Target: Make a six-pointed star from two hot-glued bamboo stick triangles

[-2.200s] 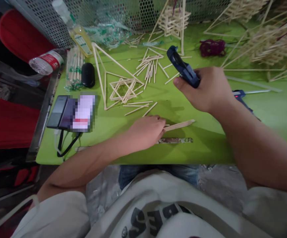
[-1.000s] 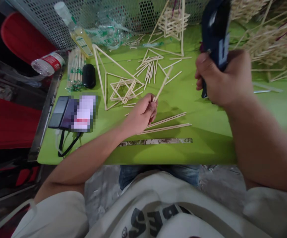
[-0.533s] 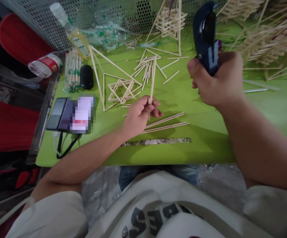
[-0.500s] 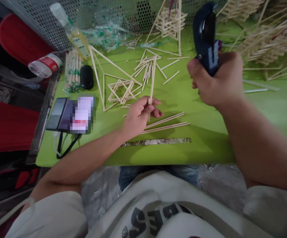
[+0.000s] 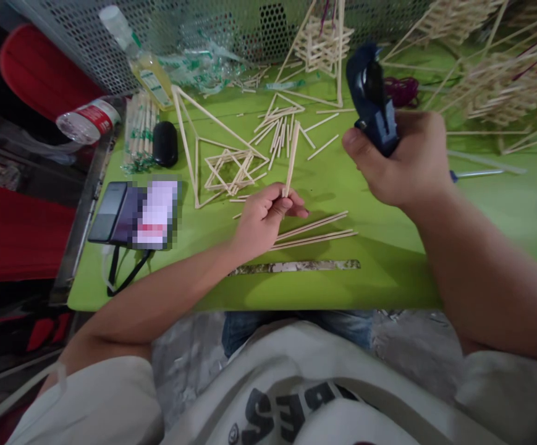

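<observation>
My left hand (image 5: 266,213) is closed, pinching a narrow pair of wooden sticks (image 5: 292,161) that point up and away from me. Raised over the right side of the table, my right hand (image 5: 405,157) grips a dark blue hand tool that looks like a glue gun (image 5: 370,102). The tool is apart from the sticks. Several long loose sticks (image 5: 317,238) lie beside my left hand. Beyond it are short cut sticks (image 5: 280,133), a triangular stick frame (image 5: 222,120) and a smaller star-like stick frame (image 5: 231,172).
A flat patterned strip (image 5: 296,266) lies near the front edge. To the left are a phone (image 5: 157,213), a black case (image 5: 165,143), wrapped sticks (image 5: 138,133) and a bottle (image 5: 150,77). Stacked stick structures (image 5: 324,46), purple cord (image 5: 402,91) and a screwdriver (image 5: 479,173) occupy the back and right.
My right hand has come slightly left and lower with the glue gun, uncovering the purple cord. The sticks in my left hand now tilt a little to the right.
</observation>
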The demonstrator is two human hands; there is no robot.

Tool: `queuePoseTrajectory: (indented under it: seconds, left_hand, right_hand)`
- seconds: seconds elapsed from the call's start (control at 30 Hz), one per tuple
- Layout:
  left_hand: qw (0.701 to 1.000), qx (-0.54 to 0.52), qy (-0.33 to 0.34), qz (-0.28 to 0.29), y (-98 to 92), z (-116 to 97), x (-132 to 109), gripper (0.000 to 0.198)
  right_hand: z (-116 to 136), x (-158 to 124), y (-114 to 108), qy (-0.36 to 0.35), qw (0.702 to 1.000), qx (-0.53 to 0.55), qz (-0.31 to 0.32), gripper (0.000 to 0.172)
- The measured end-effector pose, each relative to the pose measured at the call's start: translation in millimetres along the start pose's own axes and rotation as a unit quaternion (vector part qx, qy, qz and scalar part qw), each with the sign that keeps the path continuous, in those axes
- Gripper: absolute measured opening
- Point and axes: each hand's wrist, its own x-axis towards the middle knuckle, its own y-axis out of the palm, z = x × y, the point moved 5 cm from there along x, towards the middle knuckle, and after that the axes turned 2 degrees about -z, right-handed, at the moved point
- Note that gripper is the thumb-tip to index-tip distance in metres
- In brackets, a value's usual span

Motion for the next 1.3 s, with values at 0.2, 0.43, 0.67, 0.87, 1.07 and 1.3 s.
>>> queuePoseTrajectory:
  seconds: [0.2,0.43,0.67,0.87,1.07,1.3]
  left_hand:
    - [0.999,-0.008,0.022,-0.028,-7.7,-4.9,3.8,0.050]
    - [0.997,0.017,0.061,-0.035,-12.0,-24.9,3.5,0.049]
    - [0.996,0.033,0.051,-0.058,-20.4,-23.0,5.8,0.055]
    - [0.995,0.045,0.058,-0.069,-24.4,-22.2,3.5,0.050]
    - [0.995,0.068,0.047,-0.060,-20.8,-21.4,2.3,0.055]
    - [0.992,0.111,0.030,-0.055,-21.1,-17.7,-1.1,0.055]
  right_hand:
    - [9.0,1.4,16.5,-0.023,0.989,-0.137,0.057,0.030]
    - [23.6,-16.1,38.7,-0.107,0.976,-0.152,0.113,0.057]
    - [31.5,-27.5,38.5,-0.136,0.972,-0.156,0.113,0.051]
    - [31.1,-26.5,37.3,-0.116,0.975,-0.164,0.091,0.048]
    - [37.8,-30.6,36.7,-0.126,0.974,-0.163,0.099,0.049]
    - [43.0,-34.9,35.6,-0.129,0.972,-0.177,0.084,0.046]
